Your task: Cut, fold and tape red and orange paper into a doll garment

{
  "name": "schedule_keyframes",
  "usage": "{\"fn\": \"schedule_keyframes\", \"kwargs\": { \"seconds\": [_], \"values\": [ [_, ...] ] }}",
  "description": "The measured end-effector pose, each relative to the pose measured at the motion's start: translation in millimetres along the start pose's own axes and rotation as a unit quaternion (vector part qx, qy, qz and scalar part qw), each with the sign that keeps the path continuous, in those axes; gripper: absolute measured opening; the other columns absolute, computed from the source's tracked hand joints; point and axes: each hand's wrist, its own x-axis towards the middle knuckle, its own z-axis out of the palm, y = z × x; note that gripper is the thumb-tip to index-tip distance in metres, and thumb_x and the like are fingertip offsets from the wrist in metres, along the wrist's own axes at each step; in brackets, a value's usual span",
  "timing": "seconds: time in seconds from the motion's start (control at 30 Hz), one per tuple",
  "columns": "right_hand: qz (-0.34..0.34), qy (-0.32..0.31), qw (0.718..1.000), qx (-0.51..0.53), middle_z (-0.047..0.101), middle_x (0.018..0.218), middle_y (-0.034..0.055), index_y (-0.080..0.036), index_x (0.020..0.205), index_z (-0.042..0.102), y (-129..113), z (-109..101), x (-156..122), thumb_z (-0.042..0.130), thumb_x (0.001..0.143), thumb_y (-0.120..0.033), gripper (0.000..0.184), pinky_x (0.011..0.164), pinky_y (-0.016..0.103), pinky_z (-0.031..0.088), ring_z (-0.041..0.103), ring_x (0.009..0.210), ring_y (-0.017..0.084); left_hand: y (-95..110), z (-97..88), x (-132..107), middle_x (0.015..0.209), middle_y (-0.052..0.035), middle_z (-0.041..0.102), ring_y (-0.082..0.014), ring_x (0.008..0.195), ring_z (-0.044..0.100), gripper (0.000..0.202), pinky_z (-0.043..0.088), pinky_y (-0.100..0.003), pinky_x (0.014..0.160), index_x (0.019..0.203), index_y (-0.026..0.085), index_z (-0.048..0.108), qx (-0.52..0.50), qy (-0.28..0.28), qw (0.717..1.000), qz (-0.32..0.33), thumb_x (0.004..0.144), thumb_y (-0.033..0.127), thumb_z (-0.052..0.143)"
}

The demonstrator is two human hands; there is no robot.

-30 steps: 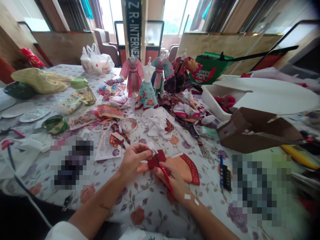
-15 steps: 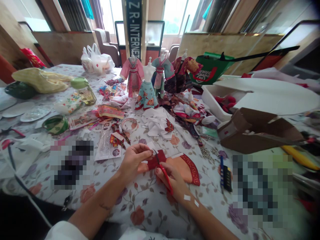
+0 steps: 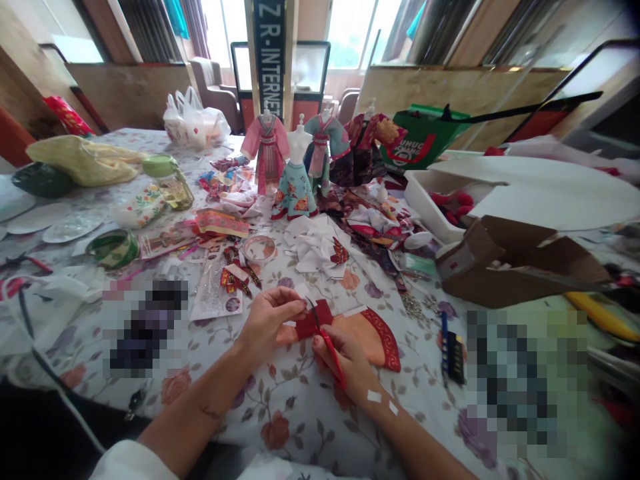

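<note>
Head camera view: two bare hands work over a floral tablecloth (image 3: pixel 295 427) at a crowded craft table. The left hand (image 3: pixel 267 320) pinches a small piece of dark red fabric (image 3: pixel 311 320) in a narrow grip between thumb and fingers. The right hand (image 3: pixel 345 363) closes around a pair of red-handled scissors (image 3: pixel 331 353), whose thin blades rest at the top edge of the red fabric. Directly beneath and beside the hands lies a peach fabric piece (image 3: pixel 373 340) edged with patterned red trim. Two white strips of adhesive tape (image 3: pixel 374 397) mark the right wrist.

Straight ahead, finished miniature garments stand on display: a pink robe (image 3: pixel 265 157) and a teal skirt on a white dress form (image 3: pixel 294 193). White fabric scraps (image 3: pixel 315 247) lie just beyond the work, near a roll of tape (image 3: pixel 259 249). A glass jar with a green lid (image 3: pixel 167 183) stands toward the left, while a brown cardboard box (image 3: pixel 520 267) sits at right beside a white tray holding red pieces (image 3: pixel 430 193).
</note>
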Motion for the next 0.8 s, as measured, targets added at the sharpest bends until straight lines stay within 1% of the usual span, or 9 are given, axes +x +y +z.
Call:
{"fn": "schedule_keyframes", "kwargs": {
  "seconds": [0.23,0.47,0.63,0.7,0.8],
  "values": [
    [0.002,0.008,1.000,0.003,0.043,0.047,-0.0051,-0.020,0.059,0.042,0.7,1.0,-0.7,0.057,0.075,-0.058,0.045,0.038,0.021,0.025,0.033,0.039,0.007,0.4,0.4,-0.3,0.064,0.0004,0.066,-0.0087,0.055,0.060,0.020,0.048,-0.020,0.060,0.069,0.013,0.063,-0.004,-0.002,1.000,-0.001,0.058,0.020,0.079],
    [0.002,0.012,1.000,-0.002,0.046,0.048,-0.0043,-0.019,0.059,0.044,7.8,0.5,1.0,0.059,0.076,-0.055,0.042,0.039,0.021,0.026,0.036,0.040,0.008,1.3,1.1,-0.9,0.065,0.0005,0.067,-0.0085,0.055,0.061,0.020,0.048,-0.019,0.059,0.069,0.013,0.064,-0.010,-0.002,1.000,-0.004,0.058,0.020,0.079],
    [-0.002,0.020,1.000,-0.003,0.046,0.047,-0.0043,-0.019,0.058,0.043,9.9,1.2,2.3,0.060,0.076,-0.054,0.043,0.040,0.020,0.026,0.036,0.041,0.008,1.4,0.0,-0.5,0.066,0.0001,0.067,-0.0087,0.056,0.061,0.020,0.049,-0.019,0.060,0.070,0.013,0.065,-0.012,-0.004,1.000,-0.007,0.059,0.020,0.079],
    [0.002,0.023,1.000,0.000,0.046,0.046,-0.0045,-0.019,0.058,0.044,8.6,1.7,2.4,0.060,0.076,-0.055,0.043,0.039,0.020,0.026,0.036,0.040,0.008,1.1,-1.2,0.0,0.065,-0.0005,0.067,-0.0099,0.059,0.062,0.017,0.050,-0.020,0.060,0.071,0.013,0.065,0.005,-0.006,1.000,0.004,0.062,0.023,0.077],
    [0.010,0.022,1.000,0.007,0.044,0.045,-0.0051,-0.019,0.059,0.044,5.7,1.7,2.6,0.059,0.075,-0.056,0.043,0.038,0.020,0.024,0.035,0.039,0.007,1.3,-2.5,0.0,0.064,-0.0014,0.066,-0.0097,0.060,0.061,0.016,0.049,-0.019,0.061,0.070,0.013,0.067,0.071,0.007,0.996,0.055,0.069,0.027,0.073]
  ]
}}
